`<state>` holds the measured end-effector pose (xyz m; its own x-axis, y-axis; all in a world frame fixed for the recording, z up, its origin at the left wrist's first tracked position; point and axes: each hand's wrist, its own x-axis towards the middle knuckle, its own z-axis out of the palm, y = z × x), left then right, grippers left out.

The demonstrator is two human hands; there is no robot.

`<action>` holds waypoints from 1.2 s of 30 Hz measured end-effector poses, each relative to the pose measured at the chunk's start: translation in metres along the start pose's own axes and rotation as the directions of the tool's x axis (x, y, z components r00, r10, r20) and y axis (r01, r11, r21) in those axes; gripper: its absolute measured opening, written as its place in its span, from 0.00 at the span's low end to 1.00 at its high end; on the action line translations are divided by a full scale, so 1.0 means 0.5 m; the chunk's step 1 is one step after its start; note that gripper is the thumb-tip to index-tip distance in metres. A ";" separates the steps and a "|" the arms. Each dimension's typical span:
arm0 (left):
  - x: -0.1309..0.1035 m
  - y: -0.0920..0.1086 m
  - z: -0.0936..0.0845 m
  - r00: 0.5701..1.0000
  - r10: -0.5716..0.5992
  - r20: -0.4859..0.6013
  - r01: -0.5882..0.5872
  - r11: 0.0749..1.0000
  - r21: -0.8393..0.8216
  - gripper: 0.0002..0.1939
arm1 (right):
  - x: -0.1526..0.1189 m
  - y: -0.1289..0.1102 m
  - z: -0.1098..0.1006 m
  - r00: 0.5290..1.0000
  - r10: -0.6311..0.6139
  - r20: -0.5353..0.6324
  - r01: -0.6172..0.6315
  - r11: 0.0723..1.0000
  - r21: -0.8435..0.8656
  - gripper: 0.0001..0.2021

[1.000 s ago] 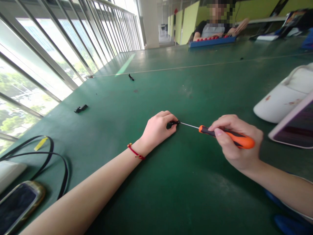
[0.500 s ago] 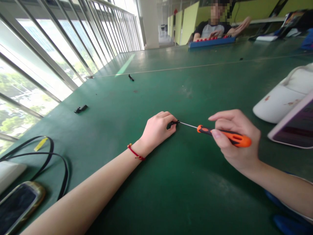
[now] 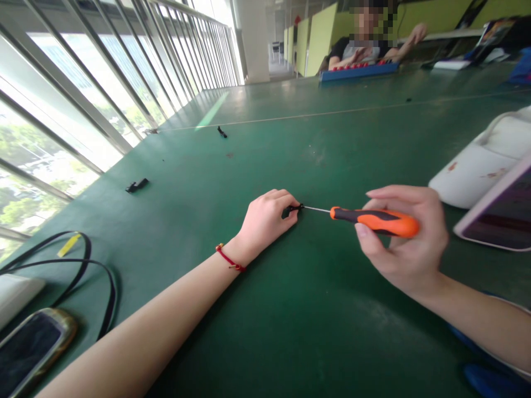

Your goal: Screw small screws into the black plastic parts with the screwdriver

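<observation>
Near the middle of the green table, my left hand [image 3: 271,221], with a red cord bracelet at the wrist, pinches a small black part [image 3: 293,209] between thumb and fingers. An orange and black screwdriver [image 3: 388,222] lies nearly level, its thin shaft pointing left and its tip meeting the black part. My right hand [image 3: 409,243] is around the screwdriver's handle, thumb below and fingers curled above and behind. How the tip sits in the part is too small to tell.
Black pieces lie at the left [image 3: 136,185] and farther back [image 3: 222,132]. A cable [image 3: 112,287] and phone [image 3: 31,345] are at lower left. At right stand a white container [image 3: 477,166] and pink-edged device [image 3: 498,213]. A person [image 3: 360,52] sits across, behind a blue tray [image 3: 359,72].
The screwdriver handle has turned and shifted slightly left. My right hand's fingers have spread a little around it. My left hand has barely moved.
</observation>
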<state>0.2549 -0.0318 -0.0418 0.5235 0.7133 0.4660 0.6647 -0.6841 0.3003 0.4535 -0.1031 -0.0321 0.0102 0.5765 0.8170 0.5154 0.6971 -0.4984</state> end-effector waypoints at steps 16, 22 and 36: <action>0.000 0.003 -0.002 1.000 -0.008 0.017 0.008 1.000 0.002 0.05 | 0.003 0.004 -0.004 0.994 0.009 0.107 -0.005 0.999 -0.037 0.17; 0.000 0.002 -0.001 1.000 0.009 0.019 -0.009 1.000 -0.007 0.06 | 0.003 0.006 -0.002 0.999 -0.048 -0.014 0.049 0.998 0.035 0.24; 0.000 0.001 -0.001 1.000 0.009 0.028 -0.008 1.000 -0.007 0.05 | 0.005 0.004 -0.004 0.993 -0.072 0.091 0.075 0.997 -0.031 0.14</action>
<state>0.2551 -0.0323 -0.0412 0.5439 0.7114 0.4451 0.6568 -0.6910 0.3018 0.4564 -0.1012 -0.0305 -0.1049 0.5610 0.8212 0.5415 0.7248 -0.4260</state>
